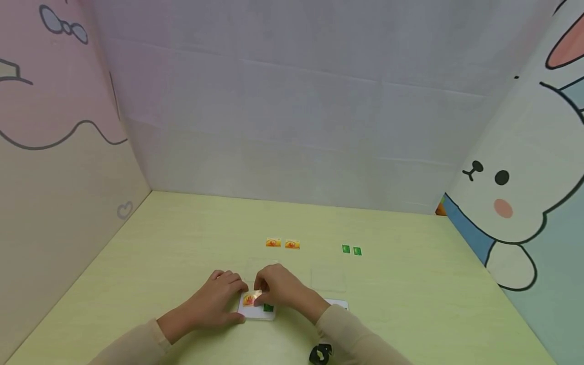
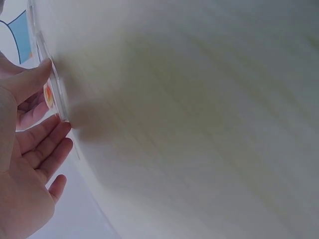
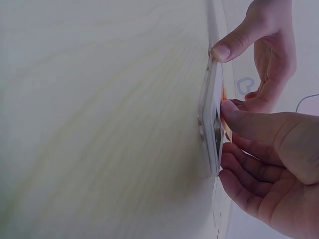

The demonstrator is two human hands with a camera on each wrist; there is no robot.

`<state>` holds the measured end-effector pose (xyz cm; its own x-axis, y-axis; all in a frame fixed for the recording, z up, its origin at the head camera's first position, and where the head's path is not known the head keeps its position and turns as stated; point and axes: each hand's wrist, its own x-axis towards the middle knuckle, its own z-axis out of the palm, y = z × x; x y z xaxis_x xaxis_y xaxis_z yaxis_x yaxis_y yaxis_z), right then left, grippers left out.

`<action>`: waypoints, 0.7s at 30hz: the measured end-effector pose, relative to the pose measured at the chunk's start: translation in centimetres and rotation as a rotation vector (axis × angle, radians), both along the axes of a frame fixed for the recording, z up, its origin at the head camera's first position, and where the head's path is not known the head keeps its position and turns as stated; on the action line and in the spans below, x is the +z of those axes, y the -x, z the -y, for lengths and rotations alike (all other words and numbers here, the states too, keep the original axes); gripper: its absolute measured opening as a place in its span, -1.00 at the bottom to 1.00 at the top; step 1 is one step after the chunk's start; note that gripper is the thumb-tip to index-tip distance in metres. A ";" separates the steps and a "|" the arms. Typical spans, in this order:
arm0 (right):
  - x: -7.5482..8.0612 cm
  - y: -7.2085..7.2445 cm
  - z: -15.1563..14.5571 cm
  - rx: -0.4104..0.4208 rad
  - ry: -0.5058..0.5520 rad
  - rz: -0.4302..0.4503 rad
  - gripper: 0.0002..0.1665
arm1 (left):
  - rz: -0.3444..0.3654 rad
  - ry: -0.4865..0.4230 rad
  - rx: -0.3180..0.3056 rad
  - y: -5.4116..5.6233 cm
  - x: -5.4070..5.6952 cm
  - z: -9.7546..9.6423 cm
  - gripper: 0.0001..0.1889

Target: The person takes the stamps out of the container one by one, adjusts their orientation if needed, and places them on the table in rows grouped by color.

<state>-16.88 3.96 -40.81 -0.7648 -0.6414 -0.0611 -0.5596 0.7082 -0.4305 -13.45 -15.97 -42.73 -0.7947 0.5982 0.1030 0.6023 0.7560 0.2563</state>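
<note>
A white rounded board (image 1: 260,314) lies on the table in front of me. My left hand (image 1: 214,301) grips its left side, thumb at the near corner and fingertips at the far one. An orange picture card (image 1: 248,300) is over the board's left half, and a green card (image 1: 268,307) shows on the right half, partly covered by fingers. Above these, my right hand (image 1: 280,286) pinches the orange card between thumb and fingers. From the right wrist view, the right thumb (image 3: 232,109) presses at the orange card's edge, close over the board.
Two more orange cards (image 1: 283,244) lie farther back, with two small green cards (image 1: 352,250) to their right. Faint clear squares (image 1: 328,279) lie behind the hands. A second white board (image 1: 337,303) is mostly hidden by my right forearm. Walls enclose the table's back and sides.
</note>
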 end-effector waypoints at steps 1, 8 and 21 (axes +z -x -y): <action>0.0 0.0 0.0 0.001 0.005 0.002 -0.77 | -0.008 0.000 -0.003 0.0 0.0 0.0 -0.46; -0.2 0.2 -0.1 0.004 0.045 0.026 -0.80 | -0.018 0.003 -0.005 -0.1 0.2 0.0 -0.46; -0.1 0.4 -0.3 -0.029 0.144 0.126 -0.88 | 0.029 0.004 0.013 -0.1 0.2 -0.1 -0.47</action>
<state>-17.32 4.27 -40.93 -0.7749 -0.6285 -0.0665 -0.4755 0.6491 -0.5937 -13.30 -15.88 -42.57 -0.8052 0.5878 0.0778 0.5846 0.7650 0.2702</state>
